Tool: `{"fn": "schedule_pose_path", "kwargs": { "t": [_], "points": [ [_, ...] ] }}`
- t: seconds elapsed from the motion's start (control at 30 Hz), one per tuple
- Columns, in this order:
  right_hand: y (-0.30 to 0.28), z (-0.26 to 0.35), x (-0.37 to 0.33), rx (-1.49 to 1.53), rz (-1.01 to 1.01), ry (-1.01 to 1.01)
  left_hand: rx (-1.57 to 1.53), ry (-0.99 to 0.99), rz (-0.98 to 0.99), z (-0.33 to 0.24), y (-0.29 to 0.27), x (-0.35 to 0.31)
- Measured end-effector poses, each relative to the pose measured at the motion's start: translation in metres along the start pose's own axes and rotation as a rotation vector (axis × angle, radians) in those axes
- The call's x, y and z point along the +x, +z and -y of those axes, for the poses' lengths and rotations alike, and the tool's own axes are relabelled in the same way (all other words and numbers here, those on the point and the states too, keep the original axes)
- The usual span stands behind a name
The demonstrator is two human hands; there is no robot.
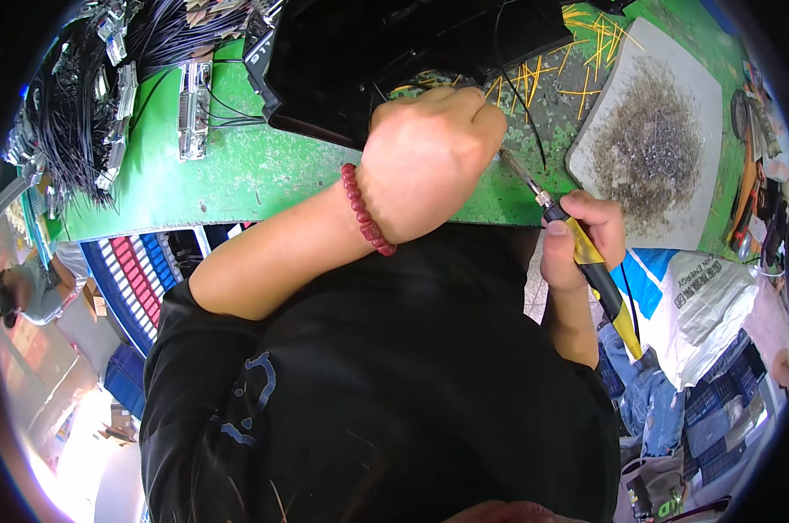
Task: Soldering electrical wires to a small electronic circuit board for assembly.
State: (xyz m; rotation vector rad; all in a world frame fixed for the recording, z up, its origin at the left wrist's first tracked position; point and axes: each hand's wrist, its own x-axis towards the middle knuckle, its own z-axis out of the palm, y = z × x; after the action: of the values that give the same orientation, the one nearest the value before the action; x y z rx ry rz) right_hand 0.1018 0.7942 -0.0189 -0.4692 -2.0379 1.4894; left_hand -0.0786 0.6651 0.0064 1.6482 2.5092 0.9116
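A soldering iron [590,253] with a black and yellow handle is gripped in my right hand [596,228]. Its metal tip points up and left, toward my other hand. My left hand [431,161], with a red bead bracelet [359,209] at the wrist, is curled at the near edge of a large black plastic housing [394,52]. The back of that hand hides its fingertips, so what they hold cannot be made out. Thin black wires run from the housing's left side to a small clear-and-metal part [194,109] on the green bench.
Bundles of black wires with metal-ended parts [81,122] lie at the left of the green bench [150,196]. Thin yellow sticks [534,78] are strewn at the back right. A grey board with dark residue [712,113] lies beside them. White bags [708,305] sit below the bench's right side.
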Motion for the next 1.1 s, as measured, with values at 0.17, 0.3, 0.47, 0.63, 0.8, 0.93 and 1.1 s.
{"fn": "schedule_pose_path", "kwargs": {
  "t": [0.17, 0.3, 0.47, 0.63, 0.8, 0.93, 1.1],
  "points": [
    [0.000, -0.003, -0.005, 0.066, -0.084, -0.017, -0.003, 0.002, -0.005, 0.000, 0.000, 0.000],
    [0.003, -0.004, -0.005, 0.166, -0.107, -0.034, -0.003, 0.008, 0.001, 0.000, -0.001, 0.000],
    [0.009, 0.002, 0.000, 0.184, -0.131, -0.005, 0.006, 0.013, 0.006, 0.000, -0.001, 0.001],
    [0.008, 0.008, 0.013, 0.118, -0.039, -0.025, 0.023, 0.006, 0.011, -0.001, -0.002, 0.002],
    [0.008, 0.012, 0.020, 0.184, 0.028, 0.085, 0.032, 0.017, 0.020, -0.001, -0.003, 0.002],
    [0.014, 0.007, 0.023, 0.138, 0.032, -0.005, 0.031, -0.003, 0.040, 0.000, -0.005, 0.002],
    [0.018, 0.007, 0.030, -0.102, 0.019, -0.115, -0.045, -0.043, 0.025, -0.001, -0.014, 0.004]
  ]
}}
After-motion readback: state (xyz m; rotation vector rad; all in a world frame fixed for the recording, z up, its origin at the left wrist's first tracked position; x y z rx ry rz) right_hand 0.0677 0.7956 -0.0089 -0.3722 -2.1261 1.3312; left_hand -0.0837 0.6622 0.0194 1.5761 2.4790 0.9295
